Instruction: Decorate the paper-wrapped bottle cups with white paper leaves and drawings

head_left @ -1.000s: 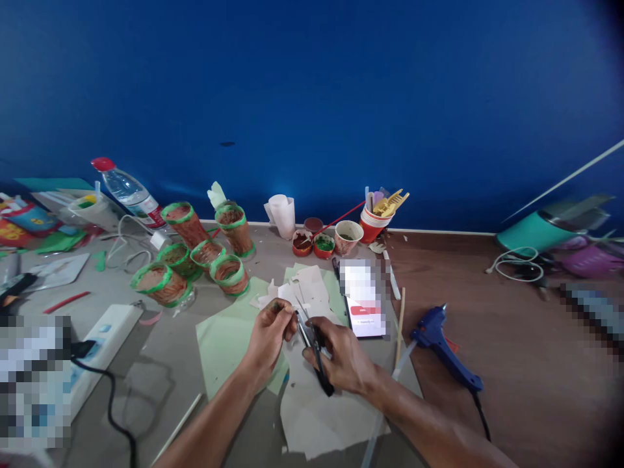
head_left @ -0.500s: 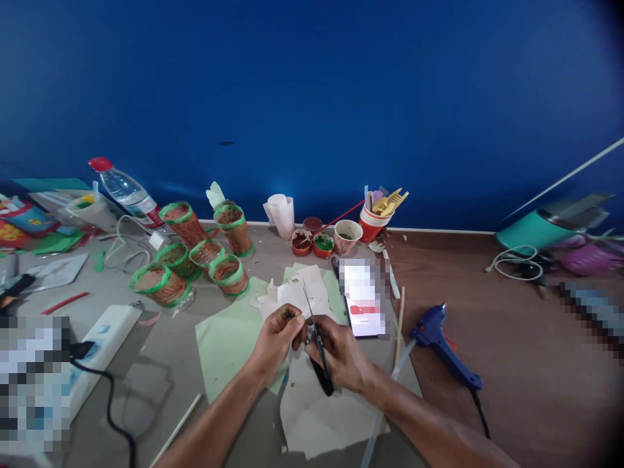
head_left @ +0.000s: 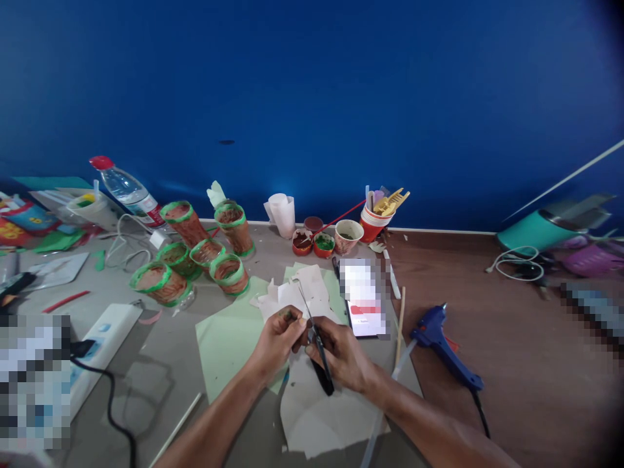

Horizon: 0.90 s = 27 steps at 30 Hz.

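Note:
My right hand (head_left: 341, 356) grips black-handled scissors (head_left: 316, 344), blades closed and pointing up and away. My left hand (head_left: 277, 338) is closed in a pinch right beside the blades; what it pinches is too small to make out. Both hands hover over pale paper scraps (head_left: 312, 296) and a light green sheet (head_left: 229, 338) on the grey mat.
Several brown cups with green rims (head_left: 195, 257) stand at the left, a water bottle (head_left: 124, 190) behind them. Small paint pots (head_left: 314, 244) and a red cup of tools (head_left: 377, 218) are at the back. A phone (head_left: 363, 299), a blue glue gun (head_left: 441, 348) and a power strip (head_left: 104, 341) lie nearby.
The scissor blades, open a second ago, have closed. My two hands have drawn together and shifted slightly toward me.

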### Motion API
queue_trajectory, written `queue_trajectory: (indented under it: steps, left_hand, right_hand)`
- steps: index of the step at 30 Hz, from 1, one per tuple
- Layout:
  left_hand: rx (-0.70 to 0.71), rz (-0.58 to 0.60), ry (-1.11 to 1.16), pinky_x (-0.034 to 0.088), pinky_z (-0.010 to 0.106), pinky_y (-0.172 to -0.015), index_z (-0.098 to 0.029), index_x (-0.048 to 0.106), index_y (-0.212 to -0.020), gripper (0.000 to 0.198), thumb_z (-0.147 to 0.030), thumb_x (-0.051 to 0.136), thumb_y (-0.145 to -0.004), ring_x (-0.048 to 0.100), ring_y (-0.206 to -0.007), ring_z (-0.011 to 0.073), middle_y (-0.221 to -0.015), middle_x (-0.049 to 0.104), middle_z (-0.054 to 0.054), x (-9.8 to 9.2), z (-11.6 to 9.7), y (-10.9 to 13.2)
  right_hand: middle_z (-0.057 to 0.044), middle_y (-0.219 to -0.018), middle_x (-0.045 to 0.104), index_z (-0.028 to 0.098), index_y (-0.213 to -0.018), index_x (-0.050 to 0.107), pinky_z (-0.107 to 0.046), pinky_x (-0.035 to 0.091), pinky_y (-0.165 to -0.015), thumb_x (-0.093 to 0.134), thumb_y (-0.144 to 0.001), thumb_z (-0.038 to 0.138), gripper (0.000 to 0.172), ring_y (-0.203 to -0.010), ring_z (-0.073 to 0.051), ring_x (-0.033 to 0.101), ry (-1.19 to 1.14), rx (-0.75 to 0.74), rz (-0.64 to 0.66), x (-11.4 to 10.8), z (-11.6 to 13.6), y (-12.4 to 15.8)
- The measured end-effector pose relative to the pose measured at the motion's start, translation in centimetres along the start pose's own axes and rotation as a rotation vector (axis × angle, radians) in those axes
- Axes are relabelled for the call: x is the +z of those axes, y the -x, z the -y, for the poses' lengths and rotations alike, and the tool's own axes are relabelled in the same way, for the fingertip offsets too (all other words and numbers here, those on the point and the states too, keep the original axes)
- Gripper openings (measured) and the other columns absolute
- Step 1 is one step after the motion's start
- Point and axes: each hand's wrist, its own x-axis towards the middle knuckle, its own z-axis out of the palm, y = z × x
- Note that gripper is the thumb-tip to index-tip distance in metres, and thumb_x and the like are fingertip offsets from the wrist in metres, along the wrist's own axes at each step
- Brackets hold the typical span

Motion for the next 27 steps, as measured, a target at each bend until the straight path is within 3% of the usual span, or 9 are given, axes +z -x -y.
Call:
queue_trajectory:
  steps: [9, 27]
  left_hand:
    - [0.037, -0.077, -0.022, 0.027, 0.021, -0.046, -0.018, 0.05, -0.065, 0.033, -0.045, 0.067, -0.076, 0.037, -0.044, 0.0065, -0.049, 0.049, -0.005, -0.4, -0.7, -0.1]
    - [0.131, -0.264, -0.18, 0.032, 0.021, -0.047, -0.018, 0.051, -0.069, 0.026, -0.041, 0.059, -0.079, 0.04, -0.046, 0.0072, -0.052, 0.049, -0.005, -0.5, -1.1, -0.3]
  right_hand:
    - [0.004, -0.064, 0.047, 0.019, -0.083, 0.058, -0.021, 0.031, -0.052, 0.06, -0.076, 0.022, 0.008, -0.057, -0.01, 0.037, 0.09, 0.032, 0.003, -0.4, 0.4, -0.2]
    - [0.007, -0.059, 0.04, 0.018, -0.075, 0.053, -0.021, 0.029, -0.051, 0.06, -0.074, 0.023, 0.008, -0.055, -0.009, 0.034, 0.169, 0.096, 0.04, -0.1, 1.1, -0.3]
